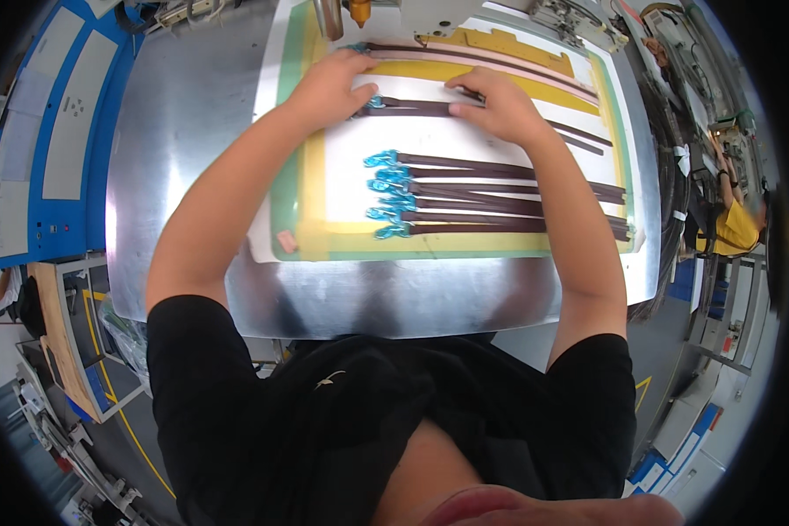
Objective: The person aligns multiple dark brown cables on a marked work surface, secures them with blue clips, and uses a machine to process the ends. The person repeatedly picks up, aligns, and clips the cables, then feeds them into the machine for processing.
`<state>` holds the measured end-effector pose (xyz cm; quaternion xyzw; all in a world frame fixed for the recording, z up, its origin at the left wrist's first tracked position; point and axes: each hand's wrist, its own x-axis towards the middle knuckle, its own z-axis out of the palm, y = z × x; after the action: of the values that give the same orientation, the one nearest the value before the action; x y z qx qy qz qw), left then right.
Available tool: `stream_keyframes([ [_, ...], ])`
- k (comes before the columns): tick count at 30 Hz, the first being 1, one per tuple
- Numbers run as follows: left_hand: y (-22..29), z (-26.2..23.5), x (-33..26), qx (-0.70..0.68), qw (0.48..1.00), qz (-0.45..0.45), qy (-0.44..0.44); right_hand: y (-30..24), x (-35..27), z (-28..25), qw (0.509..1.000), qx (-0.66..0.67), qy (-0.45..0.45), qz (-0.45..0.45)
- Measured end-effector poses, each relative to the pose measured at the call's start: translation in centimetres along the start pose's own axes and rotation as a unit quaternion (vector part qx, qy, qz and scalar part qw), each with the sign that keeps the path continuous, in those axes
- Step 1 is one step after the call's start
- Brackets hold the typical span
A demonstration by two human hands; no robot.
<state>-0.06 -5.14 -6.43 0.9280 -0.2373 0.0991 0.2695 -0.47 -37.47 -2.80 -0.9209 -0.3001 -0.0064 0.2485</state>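
Note:
My left hand (331, 86) rests at the left end of the upper straps, thumb and fingers apart. Its fingertips touch a pink-backed strip (482, 63) near the bluish end of the dark strap on it. By its thumb lies the blue-wrapped end (375, 103) of a dark brown strap pair (421, 107). My right hand (498, 103) is closed loosely around this pair partway along, with a dark piece showing between thumb and fingers. Nearer to me, several dark brown straps (473, 164) lie in rows, their blue-wrapped ends (390, 186) toward the left.
Under the straps is a white board (346, 175) edged in green and yellow tape, on a shiny metal table (184, 175). A yellow template (508, 48) and machine parts (438, 13) stand at the far side. A blue cabinet (57, 131) is at left; another person (736, 228) at right.

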Motion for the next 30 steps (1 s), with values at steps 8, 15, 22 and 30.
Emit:
stream_keyframes([
  [8, 1.1, 0.3, 1.9, 0.062, 0.998, 0.029, 0.005, 0.5, 6.4, 4.3, 0.972, -0.136, 0.162, 0.108],
  [15, 2.7, 1.5, 3.1, 0.094, 0.995, -0.005, -0.039, 0.9, 6.3, 4.2, 0.975, -0.134, 0.141, 0.104],
  [22, 1.7, 1.4, 3.0, 0.171, 0.985, 0.035, 0.004, 0.3, 6.4, 4.1, 0.977, -0.136, 0.122, 0.105],
  [30, 0.3, 0.7, 3.8, 0.122, 0.992, 0.003, 0.031, 0.5, 6.1, 4.3, 0.977, -0.138, 0.126, 0.104],
])
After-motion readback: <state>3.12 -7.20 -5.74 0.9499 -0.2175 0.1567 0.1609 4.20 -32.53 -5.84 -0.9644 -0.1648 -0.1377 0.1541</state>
